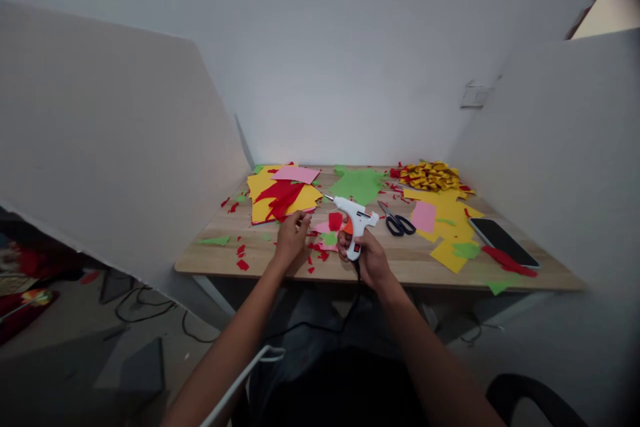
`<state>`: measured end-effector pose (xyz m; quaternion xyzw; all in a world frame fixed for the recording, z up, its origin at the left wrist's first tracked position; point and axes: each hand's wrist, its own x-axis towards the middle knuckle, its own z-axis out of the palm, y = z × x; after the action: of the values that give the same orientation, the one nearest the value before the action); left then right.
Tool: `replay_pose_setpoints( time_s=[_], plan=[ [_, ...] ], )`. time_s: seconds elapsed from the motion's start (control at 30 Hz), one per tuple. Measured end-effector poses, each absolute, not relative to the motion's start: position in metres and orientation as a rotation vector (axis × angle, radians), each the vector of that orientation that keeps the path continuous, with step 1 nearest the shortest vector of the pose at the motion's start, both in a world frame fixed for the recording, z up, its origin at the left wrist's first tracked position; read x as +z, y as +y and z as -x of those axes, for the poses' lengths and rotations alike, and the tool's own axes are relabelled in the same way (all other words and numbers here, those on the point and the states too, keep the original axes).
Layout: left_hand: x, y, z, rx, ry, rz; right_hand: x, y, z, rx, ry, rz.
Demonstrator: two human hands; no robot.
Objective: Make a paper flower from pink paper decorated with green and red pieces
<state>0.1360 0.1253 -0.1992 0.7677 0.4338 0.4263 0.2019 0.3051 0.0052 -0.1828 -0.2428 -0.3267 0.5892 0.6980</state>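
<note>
My right hand (370, 257) is wrapped round the handle of a white glue gun (356, 213) with an orange trigger and a black cord. Its metal nozzle points up and to the left. Left of the gun, my left hand (291, 239) hovers over the table with its fingers curled together; whatever may be between them is too small to make out. Under and between the hands lie pink, green and red paper scraps (329, 239). Just beyond my left hand is a stack of yellow sheets (260, 193) topped with red pieces (281, 197) and a pink sheet (296, 175).
Dark-handled scissors (400, 225) lie right of the gun. Farther right are yellow sheets (447, 210), a heap of folded yellow-and-red pieces (430, 177) and a phone (503, 241). Green paper (357, 185) lies at the back. White partitions (125, 120) flank the wooden table (215, 260).
</note>
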Motion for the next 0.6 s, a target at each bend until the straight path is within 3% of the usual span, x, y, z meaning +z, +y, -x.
replay_pose_setpoints(
  time_s=[0.43, 0.6],
  plan=[
    [-0.226, 0.134, -0.166, 1.009, 1.414, -2.438, -0.196, -0.007, -0.324, 1.248, -0.835, 0.714],
    [-0.228, 0.136, -0.167, 0.972, 1.456, -2.43, -0.193, -0.002, -0.348, 1.021, -0.875, 1.099]
  ],
)
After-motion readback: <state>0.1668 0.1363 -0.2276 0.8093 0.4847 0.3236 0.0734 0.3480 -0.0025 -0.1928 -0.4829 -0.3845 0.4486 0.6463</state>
